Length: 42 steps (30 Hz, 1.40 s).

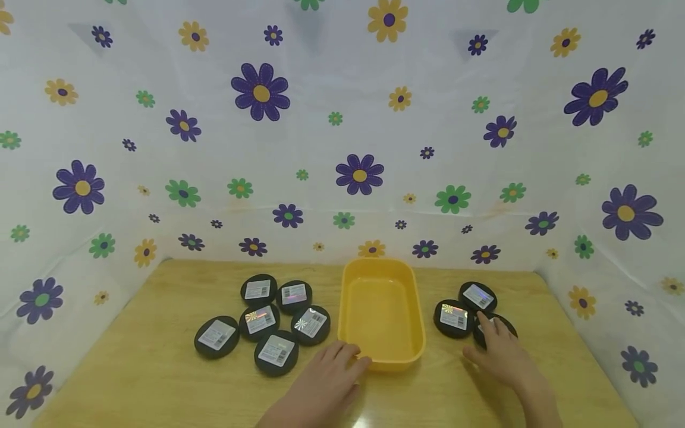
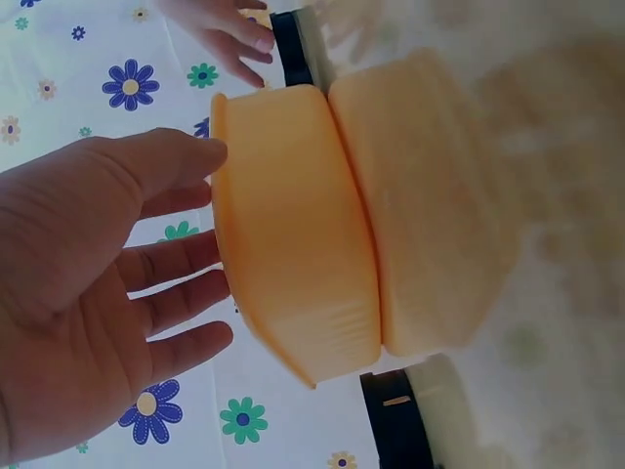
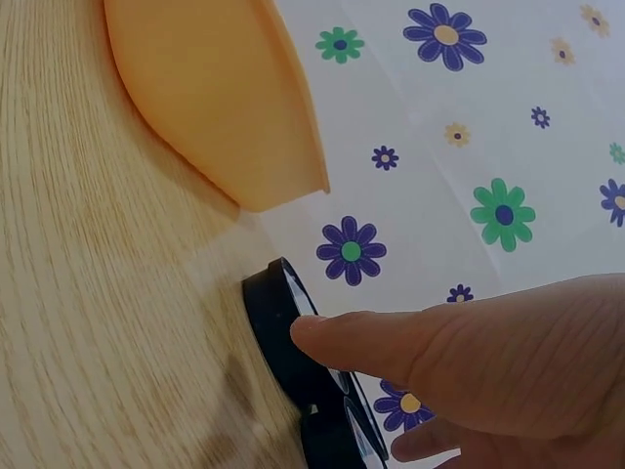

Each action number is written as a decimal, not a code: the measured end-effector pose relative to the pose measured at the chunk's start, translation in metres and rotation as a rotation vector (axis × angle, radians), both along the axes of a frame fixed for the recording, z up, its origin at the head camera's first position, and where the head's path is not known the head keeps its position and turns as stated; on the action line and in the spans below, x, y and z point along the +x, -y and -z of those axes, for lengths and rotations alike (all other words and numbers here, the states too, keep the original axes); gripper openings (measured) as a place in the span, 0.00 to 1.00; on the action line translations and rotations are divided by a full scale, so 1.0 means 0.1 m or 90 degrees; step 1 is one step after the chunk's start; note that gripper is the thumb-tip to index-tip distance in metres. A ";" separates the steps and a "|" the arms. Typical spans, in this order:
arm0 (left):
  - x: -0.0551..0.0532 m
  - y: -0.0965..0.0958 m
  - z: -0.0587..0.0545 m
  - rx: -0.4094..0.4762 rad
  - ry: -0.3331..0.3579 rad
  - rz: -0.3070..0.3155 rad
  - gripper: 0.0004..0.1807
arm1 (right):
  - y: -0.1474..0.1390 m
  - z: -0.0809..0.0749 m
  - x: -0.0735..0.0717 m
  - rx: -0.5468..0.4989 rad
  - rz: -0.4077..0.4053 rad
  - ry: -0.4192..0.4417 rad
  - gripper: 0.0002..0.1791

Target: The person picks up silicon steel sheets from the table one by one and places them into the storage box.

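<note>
A yellow rectangular tray [image 1: 381,318] stands in the middle of the table. At its near left corner is my left hand [image 1: 327,377], its fingertips at the rim. In the left wrist view that hand's fingers [image 2: 176,303] are spread along the tray's edge. My right hand [image 1: 505,355] is over the nearest of three black round discs on the right, overlapping the disc [image 1: 512,330] and partly hiding it. Beside it lie a disc with a shiny label [image 1: 453,318] and another disc [image 1: 478,296] behind. The right wrist view shows the thumb [image 3: 342,337] against a black disc [image 3: 273,318].
Several more black discs with white labels lie left of the tray, among them a front one [image 1: 276,353] and a far-left one [image 1: 216,337]. The wooden table [image 1: 139,368] meets a flower-printed white cloth [image 1: 321,142] at the back and sides.
</note>
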<state>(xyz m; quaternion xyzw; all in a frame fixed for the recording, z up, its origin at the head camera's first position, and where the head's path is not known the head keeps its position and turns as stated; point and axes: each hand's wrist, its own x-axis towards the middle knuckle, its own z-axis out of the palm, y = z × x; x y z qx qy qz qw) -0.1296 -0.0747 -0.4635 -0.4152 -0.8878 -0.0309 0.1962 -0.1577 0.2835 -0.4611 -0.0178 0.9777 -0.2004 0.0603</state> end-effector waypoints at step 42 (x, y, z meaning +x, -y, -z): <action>-0.08 -0.05 -0.08 0.034 0.004 0.032 0.19 | -0.16 0.09 -0.07 -0.018 0.129 -0.011 0.40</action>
